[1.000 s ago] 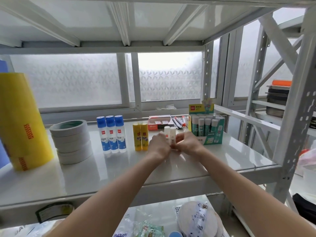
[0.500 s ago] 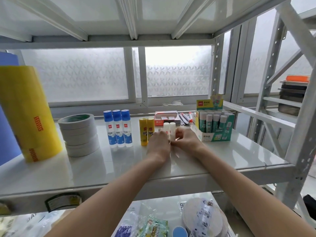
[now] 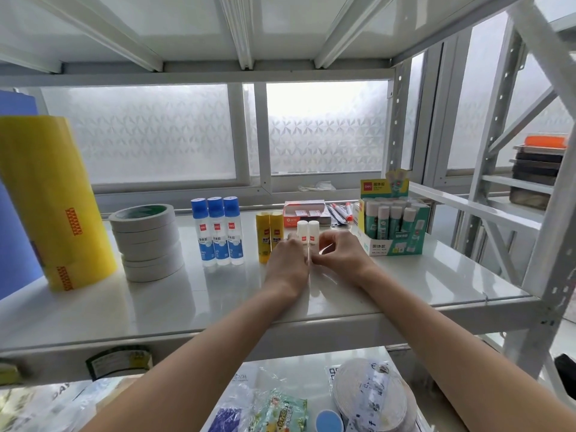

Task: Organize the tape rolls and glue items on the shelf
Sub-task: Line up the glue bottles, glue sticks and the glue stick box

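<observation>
A red Deli logo sits near the top of each of the two white glue sticks, which stand upright side by side and touching on the white shelf, caps up, long axes vertical. The left hand and the right hand meet at the lower halves of the sticks; the left fingers curl together against the left stick and the right fingers curl together against the right one, so the sticks are pressed between both hands. Whether the fingers wrap fully around the sticks cannot be told, since the backs of the hands hide the contact.

Just left of the left fingers stand two yellow glue sticks, upright and touching, their label print too small to read. Further left are three blue-capped liquid glue bottles, upright in a row, each with a red Deli mark and blue Chinese text. Beyond them a stack of white tape rolls lies flat, and far left a tall yellow tape roll stack stands with orange printed marks.

Right of the right fingers, a green display box of glue sticks shows "deli" and "固体胶" on its header card and front. Behind the fingers lies an orange-and-white box with red-capped pens beside it.
</observation>
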